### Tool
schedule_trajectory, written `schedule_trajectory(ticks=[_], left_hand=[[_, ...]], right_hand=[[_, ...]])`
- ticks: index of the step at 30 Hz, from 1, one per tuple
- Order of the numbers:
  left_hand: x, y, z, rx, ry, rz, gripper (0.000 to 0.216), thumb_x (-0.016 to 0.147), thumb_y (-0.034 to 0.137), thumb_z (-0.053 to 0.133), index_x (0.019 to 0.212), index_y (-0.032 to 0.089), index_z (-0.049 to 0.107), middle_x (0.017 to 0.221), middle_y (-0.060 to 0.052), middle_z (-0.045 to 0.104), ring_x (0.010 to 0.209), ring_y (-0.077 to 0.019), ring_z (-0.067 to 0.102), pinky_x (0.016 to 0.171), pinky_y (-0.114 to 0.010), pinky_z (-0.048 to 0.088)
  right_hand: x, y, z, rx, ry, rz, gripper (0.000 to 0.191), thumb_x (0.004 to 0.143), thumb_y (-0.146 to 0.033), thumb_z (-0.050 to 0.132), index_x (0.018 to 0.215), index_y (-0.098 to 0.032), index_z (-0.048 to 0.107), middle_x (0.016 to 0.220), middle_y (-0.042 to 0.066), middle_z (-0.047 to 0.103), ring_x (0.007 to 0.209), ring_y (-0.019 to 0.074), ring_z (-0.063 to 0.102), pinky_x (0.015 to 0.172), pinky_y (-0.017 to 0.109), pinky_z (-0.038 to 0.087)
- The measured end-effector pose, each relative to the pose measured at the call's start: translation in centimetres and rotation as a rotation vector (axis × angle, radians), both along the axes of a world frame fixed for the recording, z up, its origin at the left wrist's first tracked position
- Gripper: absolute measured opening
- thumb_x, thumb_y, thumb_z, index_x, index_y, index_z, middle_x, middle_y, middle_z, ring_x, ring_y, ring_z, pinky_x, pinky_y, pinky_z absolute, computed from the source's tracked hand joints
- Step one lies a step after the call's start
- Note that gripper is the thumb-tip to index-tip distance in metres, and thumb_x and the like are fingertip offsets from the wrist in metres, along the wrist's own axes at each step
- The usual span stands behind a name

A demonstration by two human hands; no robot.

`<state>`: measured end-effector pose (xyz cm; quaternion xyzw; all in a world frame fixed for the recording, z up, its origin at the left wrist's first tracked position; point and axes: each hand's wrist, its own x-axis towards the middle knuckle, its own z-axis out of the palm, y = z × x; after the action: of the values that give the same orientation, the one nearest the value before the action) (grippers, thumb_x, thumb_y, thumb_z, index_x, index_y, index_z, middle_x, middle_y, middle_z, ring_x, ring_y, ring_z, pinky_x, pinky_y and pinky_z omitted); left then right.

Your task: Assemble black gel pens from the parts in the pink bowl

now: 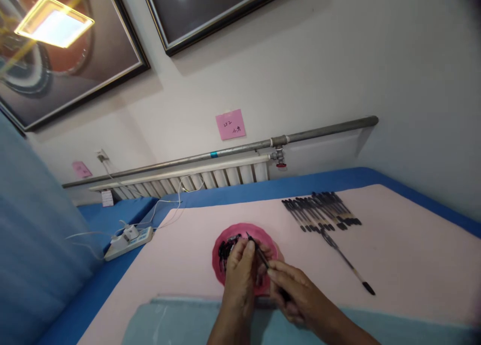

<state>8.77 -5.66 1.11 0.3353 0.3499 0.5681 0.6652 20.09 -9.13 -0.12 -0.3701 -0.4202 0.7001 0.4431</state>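
A slim dark pen (261, 255) slants over a round pink bowl (215, 262), its pointed tip up and to the left. My right hand (298, 292) is closed around its lower barrel. Close to the tip, my left hand (239, 275) pinches the pen between thumb and fingers; some of those fingers are hidden. Small black pieces that look like pen caps (224, 249) lie in the bowl's left part. To the right, several pens (319, 212) lie side by side in a slanted row. One more pen (351, 267) lies apart, nearer to me.
A pale pink sheet (180, 265) covers the blue table (221, 194). Light blue cloth (173, 320) lies along the near edge. A power strip (130, 242) with plugs and white cords sits at the left by a blue curtain (33, 234). Behind are a radiator (225, 177) and pipe (323, 131).
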Motion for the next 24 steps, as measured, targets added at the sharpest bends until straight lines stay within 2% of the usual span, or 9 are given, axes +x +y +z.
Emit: schedule_trajectory(ticks=[2, 4, 6, 8, 10, 13, 18, 24], left_hand=[[-1.2, 1.1, 0.7, 0.041, 0.115, -0.037, 0.034, 0.069, 0.041, 0.070, 0.089, 0.014, 0.064, 0.090, -0.010, 0.069, 0.078, -0.0177, 0.065, 0.069, -0.027, 0.049], [-3.0, 2.6, 1.8, 0.082, 0.251, 0.023, 0.036, 0.071, 0.039, 0.067, 0.098, 0.016, 0.062, 0.097, -0.010, 0.068, 0.079, -0.0174, 0.064, 0.070, -0.030, 0.049], [-4.9, 4.3, 2.8, 0.132, 0.507, 0.140, 0.030, 0.074, 0.038, 0.061, 0.095, 0.016, 0.061, 0.089, -0.007, 0.067, 0.069, -0.0139, 0.062, 0.065, -0.028, 0.048], [-6.5, 5.6, 3.1, 0.136, 0.614, 0.151, 0.023, 0.071, 0.033, 0.062, 0.086, 0.015, 0.063, 0.076, -0.004, 0.066, 0.060, -0.0123, 0.058, 0.060, -0.026, 0.046], [-7.5, 6.4, 2.6, 0.137, 0.699, 0.134, 0.015, 0.069, 0.028, 0.062, 0.077, 0.016, 0.065, 0.066, -0.002, 0.064, 0.054, -0.0122, 0.054, 0.056, -0.025, 0.043], [-7.6, 6.7, 1.0, 0.161, 0.837, 0.123, 0.006, 0.067, 0.021, 0.061, 0.070, 0.019, 0.066, 0.064, -0.001, 0.063, 0.056, -0.0142, 0.054, 0.058, -0.026, 0.040], [-5.7, 6.8, -1.2, 0.277, 1.071, 0.046, 0.013, 0.064, 0.013, 0.062, 0.061, 0.024, 0.069, 0.067, -0.003, 0.066, 0.071, -0.0211, 0.056, 0.075, -0.033, 0.038], [-4.1, 7.1, -2.1, 0.343, 1.252, -0.022, 0.015, 0.062, 0.011, 0.063, 0.060, 0.024, 0.070, 0.080, -0.009, 0.067, 0.094, -0.0307, 0.052, 0.094, -0.044, 0.024]], right_hand=[[0.6, 0.3, 0.2, 0.014, 0.030, -0.078, 0.027, 0.076, -0.047, 0.055, 0.079, -0.021, 0.047, 0.053, -0.008, 0.046, 0.034, 0.0035, 0.027, 0.034, 0.017, 0.018], [1.5, 0.8, 0.5, 0.029, 0.037, -0.193, 0.025, 0.073, -0.041, 0.059, 0.080, -0.020, 0.049, 0.060, -0.005, 0.048, 0.041, 0.0049, 0.034, 0.037, 0.018, 0.021], [2.4, 1.2, 0.6, 0.037, 0.019, -0.251, 0.024, 0.071, -0.038, 0.061, 0.079, -0.018, 0.051, 0.062, -0.004, 0.047, 0.044, 0.0053, 0.035, 0.039, 0.019, 0.021], [3.2, 1.4, 0.5, 0.031, 0.001, -0.250, 0.023, 0.072, -0.037, 0.059, 0.081, -0.017, 0.052, 0.060, -0.005, 0.043, 0.043, 0.0042, 0.028, 0.039, 0.019, 0.016], [3.6, 1.6, 0.3, 0.004, -0.017, -0.260, 0.023, 0.074, -0.037, 0.056, 0.086, -0.017, 0.053, 0.058, -0.007, 0.039, 0.041, 0.0036, 0.021, 0.040, 0.020, 0.011], [3.8, 1.8, -0.2, -0.042, -0.057, -0.319, 0.023, 0.076, -0.038, 0.054, 0.088, -0.019, 0.053, 0.056, -0.007, 0.036, 0.041, 0.0037, 0.019, 0.040, 0.020, 0.009], [3.8, 2.3, -0.6, -0.083, -0.069, -0.360, 0.025, 0.076, -0.042, 0.056, 0.084, -0.019, 0.055, 0.056, -0.007, 0.035, 0.041, 0.0034, 0.018, 0.040, 0.020, 0.009], [4.0, 2.4, -0.4, -0.079, -0.044, -0.316, 0.025, 0.077, -0.042, 0.055, 0.086, -0.018, 0.053, 0.056, -0.007, 0.037, 0.041, 0.0030, 0.019, 0.041, 0.021, 0.008]])
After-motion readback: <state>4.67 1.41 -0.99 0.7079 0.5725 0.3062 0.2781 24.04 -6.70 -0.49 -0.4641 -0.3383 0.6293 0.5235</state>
